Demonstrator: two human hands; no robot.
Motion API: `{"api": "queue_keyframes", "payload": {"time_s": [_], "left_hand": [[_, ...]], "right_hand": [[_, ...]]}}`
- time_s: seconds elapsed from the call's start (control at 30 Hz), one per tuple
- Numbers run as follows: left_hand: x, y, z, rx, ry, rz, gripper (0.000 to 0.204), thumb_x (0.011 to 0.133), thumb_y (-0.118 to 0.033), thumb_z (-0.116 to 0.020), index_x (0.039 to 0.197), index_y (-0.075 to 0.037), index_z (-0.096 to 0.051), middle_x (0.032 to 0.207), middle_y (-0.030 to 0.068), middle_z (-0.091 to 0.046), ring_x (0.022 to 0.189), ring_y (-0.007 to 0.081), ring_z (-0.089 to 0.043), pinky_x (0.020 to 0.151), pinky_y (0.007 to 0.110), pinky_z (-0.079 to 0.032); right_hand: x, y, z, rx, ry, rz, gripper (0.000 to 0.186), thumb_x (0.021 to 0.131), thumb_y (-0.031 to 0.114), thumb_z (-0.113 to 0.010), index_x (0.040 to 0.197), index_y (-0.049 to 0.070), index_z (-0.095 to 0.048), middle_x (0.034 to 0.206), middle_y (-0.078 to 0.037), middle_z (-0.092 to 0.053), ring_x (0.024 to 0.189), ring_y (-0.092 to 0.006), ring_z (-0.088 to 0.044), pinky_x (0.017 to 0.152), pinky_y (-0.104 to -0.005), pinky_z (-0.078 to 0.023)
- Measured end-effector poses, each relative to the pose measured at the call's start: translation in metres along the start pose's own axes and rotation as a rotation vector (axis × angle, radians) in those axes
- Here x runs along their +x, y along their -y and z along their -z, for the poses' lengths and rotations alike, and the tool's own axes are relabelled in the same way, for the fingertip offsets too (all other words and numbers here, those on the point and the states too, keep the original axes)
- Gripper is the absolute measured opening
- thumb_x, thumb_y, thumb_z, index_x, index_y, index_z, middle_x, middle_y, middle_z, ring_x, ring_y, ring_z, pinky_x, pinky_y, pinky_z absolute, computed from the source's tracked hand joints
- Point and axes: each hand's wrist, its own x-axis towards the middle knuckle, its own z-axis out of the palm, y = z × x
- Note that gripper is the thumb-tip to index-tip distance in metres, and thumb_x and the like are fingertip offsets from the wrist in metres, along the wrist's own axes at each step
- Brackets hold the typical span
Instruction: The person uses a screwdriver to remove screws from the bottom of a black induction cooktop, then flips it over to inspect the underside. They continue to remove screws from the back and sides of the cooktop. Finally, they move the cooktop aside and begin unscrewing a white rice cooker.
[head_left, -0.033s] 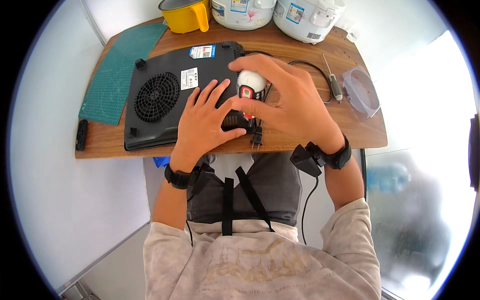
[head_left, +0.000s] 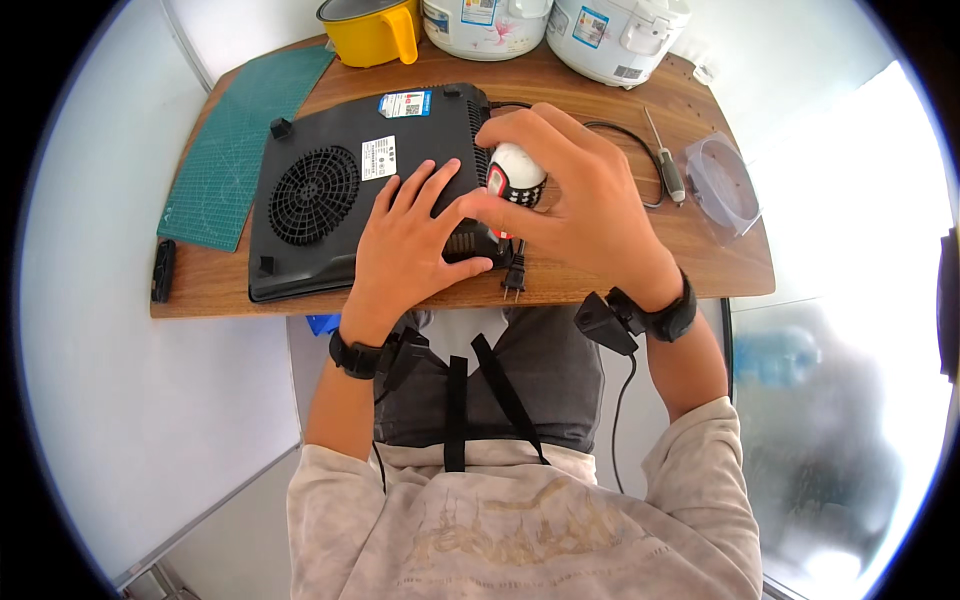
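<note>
A black induction cooker (head_left: 330, 245) lies bottom up on the table, its round fan grille and small feet showing. My left hand (head_left: 405, 240) is flat on its right half, fingers spread. Over the cooker's near right corner, my right hand (head_left: 570, 195) grips the thick white, black and red handle of what looks like a screwdriver (head_left: 515, 168). The handle points up toward me; its tip is mostly hidden by handle and fingers. The cooker's power plug (head_left: 514, 278) lies beside that corner, near the table's front edge.
A green cutting mat (head_left: 240, 150) and a small black object (head_left: 163, 270) lie left. Behind stand a yellow pot (head_left: 370, 38) and two white rice cookers (head_left: 485, 30). At right are another screwdriver (head_left: 670, 175), a clear plastic tray (head_left: 722, 185) and the cord (head_left: 640, 145).
My right hand has shifted slightly right and turned, and the handle in it has rotated and leaned to the right. My left hand stays in place on the cooker.
</note>
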Motion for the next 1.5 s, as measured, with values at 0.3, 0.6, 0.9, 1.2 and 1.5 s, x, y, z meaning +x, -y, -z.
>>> {"api": "queue_keyframes", "payload": {"time_s": [0.3, 0.6, 0.9, 1.2, 1.5], "left_hand": [[0.014, 0.003, -0.003, -0.019, 0.038, 0.028, 0.070, 0.076, -0.058, -0.080, 0.128, -0.014, -0.065, 0.149, 0.0110, -0.053, 0.144, 0.0299, -0.043, 0.119, 0.048, -0.032], [0.023, 0.008, 0.003, -0.041, 0.030, 0.034, 0.072, 0.075, -0.054, -0.081, 0.139, -0.030, -0.059, 0.153, 0.0059, -0.049, 0.143, 0.0310, -0.044, 0.117, 0.050, -0.035], [0.031, 0.017, -0.005, -0.030, 0.013, 0.016, 0.065, 0.076, -0.055, -0.081, 0.130, -0.023, -0.063, 0.151, 0.0067, -0.050, 0.143, 0.0303, -0.044, 0.117, 0.051, -0.034], [0.012, 0.021, -0.006, -0.019, 0.015, 0.027, 0.066, 0.077, -0.059, -0.078, 0.124, -0.014, -0.067, 0.156, 0.0055, -0.048, 0.145, 0.0298, -0.043, 0.118, 0.049, -0.034], [0.001, 0.023, -0.001, -0.031, -0.001, 0.035, 0.063, 0.077, -0.059, -0.078, 0.123, -0.019, -0.067, 0.155, 0.0053, -0.049, 0.145, 0.0295, -0.043, 0.119, 0.049, -0.034]], "right_hand": [[0.001, -0.014, 0.007, 0.248, -0.010, 0.026, 0.035, 0.084, 0.026, -0.077, 0.111, 0.008, -0.068, 0.103, -0.012, -0.064, 0.089, -0.0310, -0.065, 0.075, -0.0351, -0.054], [0.007, -0.018, 0.006, 0.262, -0.098, -0.002, 0.028, 0.087, 0.017, -0.076, 0.111, 0.008, -0.066, 0.107, -0.010, -0.063, 0.091, -0.0268, -0.063, 0.077, -0.0367, -0.052], [0.006, -0.032, 0.001, 0.513, -0.036, 0.012, 0.036, 0.085, 0.011, -0.075, 0.117, 0.004, -0.061, 0.098, -0.009, -0.065, 0.081, -0.0226, -0.064, 0.071, -0.0331, -0.052], [0.002, -0.017, -0.017, 0.148, -0.112, -0.083, 0.050, 0.083, 0.015, -0.078, 0.129, 0.005, -0.060, 0.111, -0.011, -0.069, 0.083, -0.0243, -0.067, 0.069, -0.0303, -0.055], [-0.010, -0.012, -0.029, 0.280, -0.102, -0.186, 0.057, 0.084, 0.009, -0.074, 0.135, 0.005, -0.049, 0.109, -0.013, -0.065, 0.089, -0.0269, -0.066, 0.078, -0.0347, -0.054]]}}
